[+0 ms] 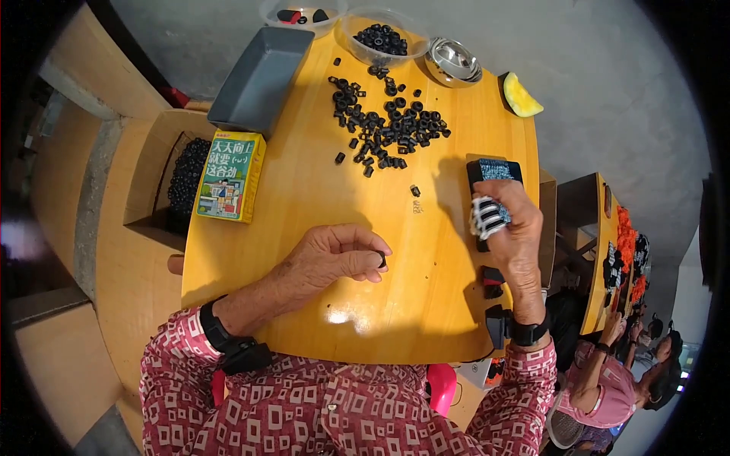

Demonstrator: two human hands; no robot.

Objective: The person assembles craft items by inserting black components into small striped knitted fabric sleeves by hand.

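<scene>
My left hand [334, 258] is closed in a pinch over the near middle of the table. Between its thumb and fingers sits a small black ring-like part [382, 259], partly hidden by the fingertips. My right hand [517, 220] is closed around a bunched black-and-white striped cloth [488, 216]. It is over a dark block with a speckled blue top [498, 170] at the table's right edge; whether they touch is hard to tell. Farther off, a loose pile of small black cylindrical parts [395, 125] spreads across the table. One single black part [415, 191] lies apart, nearer to me.
At the left stand a grey tray [262, 72] and a yellow-green carton [230, 178]. Along the back are a clear bowl of black parts [346, 45], metal bowls [454, 64] and a yellow fruit wedge [521, 95]. A red-and-black piece [493, 277] lies by my right wrist. Another person [601, 380] sits at right.
</scene>
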